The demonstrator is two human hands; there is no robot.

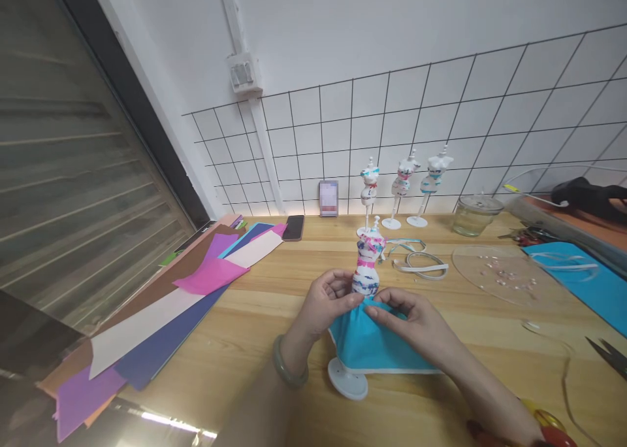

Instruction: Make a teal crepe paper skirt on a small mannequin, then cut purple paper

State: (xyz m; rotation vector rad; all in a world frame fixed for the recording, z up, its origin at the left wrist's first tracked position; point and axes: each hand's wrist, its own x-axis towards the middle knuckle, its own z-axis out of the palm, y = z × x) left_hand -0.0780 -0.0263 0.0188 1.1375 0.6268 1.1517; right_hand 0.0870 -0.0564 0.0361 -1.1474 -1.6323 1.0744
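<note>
A small white dress form (pixel 366 280) with pink and blue marks leans slightly on its round white base (pixel 349 379) in front of me. Around its lower body hangs a piece of turquoise fabric (pixel 377 346) with a pale lower edge, gathered at the top. My left hand (pixel 333 298) pinches the gathered top edge on the left, its other fingers behind the form. On the right, my right hand (pixel 406 313) pinches the same edge between thumb and fingers. Both hands touch the form or come very close to it.
Coloured fabric sheets (pixel 171 303) lie at left beside a dark phone (pixel 294 227). Three more dress forms (pixel 369 185) stand near the wall grid. At right are ribbon loops (pixel 426 265), a clear disc with beads (pixel 494 276), a glass jar (pixel 476 215), turquoise fabric and scissors (pixel 610 355).
</note>
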